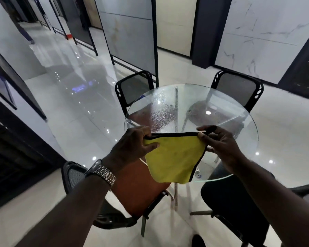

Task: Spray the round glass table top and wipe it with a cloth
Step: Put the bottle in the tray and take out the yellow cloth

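The yellow cloth [175, 157], edged in black, is held up over the near half of the round glass table top [239, 132], its top edge pulled taut between both hands and the rest hanging slack, so the lowest fold covers the near rim from view. The left hand [132, 145] pinches the left top corner between thumb and curled fingers; the right hand [219, 147] pinches the right top corner by the black trim. I cannot tell whether the cloth touches the glass. A patch of fine spray droplets [161, 111] sits on the far left part of the glass, beside the metal table leg [176, 97] seen through it; the right part looks clear and reflects a ceiling light. A steel wristwatch [102, 172] is on the left wrist. Four chairs crowd the table: two black mesh-backed ones at the far left [134, 88] and far right [239, 88], an orange-seated chair [137, 189] tucked under the near left edge, and a black-seated chair [230, 202] near right. Beyond them lie the glossy floor [70, 97] and tall display panels [130, 32].
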A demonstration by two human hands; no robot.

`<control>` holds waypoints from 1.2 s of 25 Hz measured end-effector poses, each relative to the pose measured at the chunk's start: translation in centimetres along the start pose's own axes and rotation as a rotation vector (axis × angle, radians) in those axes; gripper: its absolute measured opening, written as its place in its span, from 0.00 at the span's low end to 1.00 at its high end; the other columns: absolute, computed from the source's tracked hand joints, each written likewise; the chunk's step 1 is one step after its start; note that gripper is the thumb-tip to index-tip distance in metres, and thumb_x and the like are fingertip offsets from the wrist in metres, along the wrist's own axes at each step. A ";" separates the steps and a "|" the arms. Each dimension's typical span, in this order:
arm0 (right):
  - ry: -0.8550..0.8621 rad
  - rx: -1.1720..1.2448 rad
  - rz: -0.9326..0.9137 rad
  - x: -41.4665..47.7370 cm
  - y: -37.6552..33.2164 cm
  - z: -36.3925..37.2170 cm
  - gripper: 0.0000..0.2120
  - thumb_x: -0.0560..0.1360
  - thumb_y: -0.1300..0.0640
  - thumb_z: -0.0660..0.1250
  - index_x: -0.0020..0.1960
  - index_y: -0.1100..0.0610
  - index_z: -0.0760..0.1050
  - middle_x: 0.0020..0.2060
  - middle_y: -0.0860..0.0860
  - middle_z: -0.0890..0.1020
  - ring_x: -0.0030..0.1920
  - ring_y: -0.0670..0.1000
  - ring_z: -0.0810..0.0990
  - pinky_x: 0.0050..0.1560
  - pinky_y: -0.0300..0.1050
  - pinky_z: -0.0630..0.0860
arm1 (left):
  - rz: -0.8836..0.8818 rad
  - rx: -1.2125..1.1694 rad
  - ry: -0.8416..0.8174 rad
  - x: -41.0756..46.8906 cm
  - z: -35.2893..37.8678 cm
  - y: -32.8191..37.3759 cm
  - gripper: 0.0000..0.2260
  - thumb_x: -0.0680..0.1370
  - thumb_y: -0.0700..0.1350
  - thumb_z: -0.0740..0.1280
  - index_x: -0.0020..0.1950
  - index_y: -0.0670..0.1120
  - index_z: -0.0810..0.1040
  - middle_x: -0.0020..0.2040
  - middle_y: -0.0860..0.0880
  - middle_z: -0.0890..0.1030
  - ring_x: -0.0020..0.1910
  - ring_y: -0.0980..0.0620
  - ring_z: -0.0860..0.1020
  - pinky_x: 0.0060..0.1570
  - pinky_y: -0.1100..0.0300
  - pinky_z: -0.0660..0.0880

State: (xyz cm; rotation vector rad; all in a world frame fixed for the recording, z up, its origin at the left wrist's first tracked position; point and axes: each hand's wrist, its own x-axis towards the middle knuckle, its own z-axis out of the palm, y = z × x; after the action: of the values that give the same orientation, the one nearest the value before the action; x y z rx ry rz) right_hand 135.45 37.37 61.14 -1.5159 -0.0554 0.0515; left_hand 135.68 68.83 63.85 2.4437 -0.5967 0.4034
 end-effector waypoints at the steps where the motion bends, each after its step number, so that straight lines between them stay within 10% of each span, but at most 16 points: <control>1: 0.015 0.031 0.002 0.5 -0.3 0.1 0.10 0.80 0.64 0.72 0.62 0.61 0.82 0.44 0.58 0.84 0.45 0.50 0.84 0.45 0.45 0.85 | -0.046 -0.023 0.022 0.5 0.3 -0.1 0.18 0.70 0.49 0.81 0.41 0.50 0.71 0.36 0.57 0.73 0.34 0.65 0.72 0.36 0.69 0.66; 7: 0.056 0.186 -0.017 3.3 -2.9 0.1 0.15 0.77 0.57 0.74 0.63 0.58 0.80 0.48 0.54 0.86 0.47 0.52 0.83 0.40 0.43 0.84 | -0.385 -0.987 0.100 3.3 -0.2 0.9 0.23 0.67 0.44 0.84 0.51 0.47 0.71 0.45 0.44 0.82 0.42 0.48 0.81 0.37 0.54 0.79; 10: -0.005 0.433 -0.093 5.9 -5.2 -1.1 0.21 0.81 0.47 0.70 0.69 0.57 0.76 0.59 0.52 0.86 0.55 0.51 0.86 0.54 0.48 0.85 | -0.370 -1.378 0.132 5.5 -1.0 0.6 0.36 0.66 0.49 0.84 0.67 0.49 0.68 0.64 0.43 0.81 0.56 0.47 0.82 0.54 0.50 0.81; 14: -0.086 0.003 0.168 2.4 2.4 -2.8 0.27 0.71 0.50 0.79 0.65 0.63 0.82 0.59 0.55 0.88 0.63 0.58 0.86 0.71 0.61 0.79 | -0.658 -1.105 -0.428 0.2 5.2 1.2 0.27 0.75 0.45 0.78 0.71 0.41 0.75 0.65 0.41 0.82 0.64 0.41 0.82 0.66 0.39 0.77; 18: 0.067 0.114 0.334 -1.5 7.1 -2.9 0.40 0.55 0.30 0.85 0.59 0.53 0.86 0.54 0.56 0.88 0.53 0.62 0.85 0.54 0.62 0.83 | -0.875 -1.249 -0.206 -2.3 8.4 2.9 0.16 0.79 0.46 0.73 0.64 0.39 0.82 0.60 0.36 0.84 0.61 0.35 0.82 0.62 0.38 0.79; 24: -0.016 0.035 0.331 -1.0 5.3 -2.0 0.45 0.70 0.56 0.81 0.81 0.46 0.64 0.59 0.60 0.87 0.59 0.61 0.87 0.56 0.56 0.86 | -0.873 -0.919 0.095 -1.5 6.3 3.3 0.09 0.77 0.38 0.75 0.57 0.43 0.84 0.53 0.41 0.87 0.53 0.42 0.86 0.54 0.51 0.84; 27: -0.036 -0.149 0.232 -1.0 4.9 -2.1 0.36 0.72 0.62 0.81 0.75 0.51 0.71 0.54 0.60 0.87 0.56 0.60 0.87 0.53 0.49 0.85 | -0.891 -0.714 0.251 -2.2 6.3 2.7 0.23 0.70 0.35 0.80 0.61 0.44 0.77 0.53 0.41 0.85 0.49 0.47 0.85 0.41 0.68 0.80; 30: -0.165 -0.369 0.150 -1.0 4.5 -3.0 0.32 0.69 0.68 0.83 0.68 0.52 0.79 0.55 0.54 0.86 0.57 0.59 0.86 0.58 0.56 0.86 | -0.677 -0.586 0.073 -3.2 6.6 1.2 0.32 0.66 0.37 0.83 0.66 0.49 0.74 0.58 0.45 0.82 0.54 0.46 0.83 0.46 0.70 0.78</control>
State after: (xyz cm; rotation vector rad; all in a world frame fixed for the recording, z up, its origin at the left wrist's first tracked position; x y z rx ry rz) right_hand 134.70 34.57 56.49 -1.8805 -0.0869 0.3000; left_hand 133.32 64.99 58.01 1.8955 0.1532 0.0223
